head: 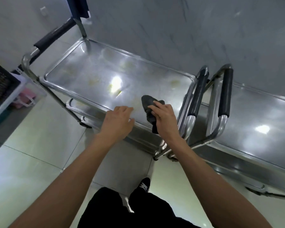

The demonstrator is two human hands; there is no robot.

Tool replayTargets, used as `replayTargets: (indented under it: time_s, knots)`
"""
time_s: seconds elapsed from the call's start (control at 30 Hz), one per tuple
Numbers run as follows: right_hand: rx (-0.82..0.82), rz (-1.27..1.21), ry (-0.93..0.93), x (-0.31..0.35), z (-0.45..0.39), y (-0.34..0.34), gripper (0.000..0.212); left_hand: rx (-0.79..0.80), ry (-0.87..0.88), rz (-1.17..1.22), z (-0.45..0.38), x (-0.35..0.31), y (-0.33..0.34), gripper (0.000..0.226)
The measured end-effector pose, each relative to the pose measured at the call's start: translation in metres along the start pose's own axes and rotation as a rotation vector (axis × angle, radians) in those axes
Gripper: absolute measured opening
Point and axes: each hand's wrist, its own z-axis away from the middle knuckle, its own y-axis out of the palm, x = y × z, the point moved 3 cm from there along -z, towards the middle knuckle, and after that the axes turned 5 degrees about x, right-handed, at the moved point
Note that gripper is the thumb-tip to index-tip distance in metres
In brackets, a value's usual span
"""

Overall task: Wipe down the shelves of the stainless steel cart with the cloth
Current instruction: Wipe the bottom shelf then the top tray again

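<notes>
A stainless steel cart point(69, 89) stands in front of me, its top shelf shiny with several yellowish smears. My right hand point(164, 116) holds a dark grey cloth point(147, 101) against the shelf's near right part; the cloth bunches out past my fingers and hangs below my palm. My left hand point(118, 119) rests on the shelf's near rim with fingers spread. A lower shelf point(79, 106) shows under the top one.
A second steel cart point(257, 116) stands close on the right, its black-padded handles point(224, 94) beside the first cart's. A dark crate on a clear plastic box point(15, 94) sits at left. The wall runs behind. Pale tiled floor and my black shoe point(144, 185) are below.
</notes>
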Motion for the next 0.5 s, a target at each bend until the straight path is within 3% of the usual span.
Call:
replayTargets:
  time_s: [0.2, 0.5]
  knots:
    - [0.077, 0.032, 0.058, -0.002, -0.049, 0.008, 0.037, 0.063, 0.048, -0.019, -0.062, 0.030, -0.006, 0.052]
    - [-0.002, -0.004, 0.298, 0.008, -0.113, 0.035, 0.037, 0.160, 0.248, 0.015, -0.158, 0.080, -0.020, 0.051]
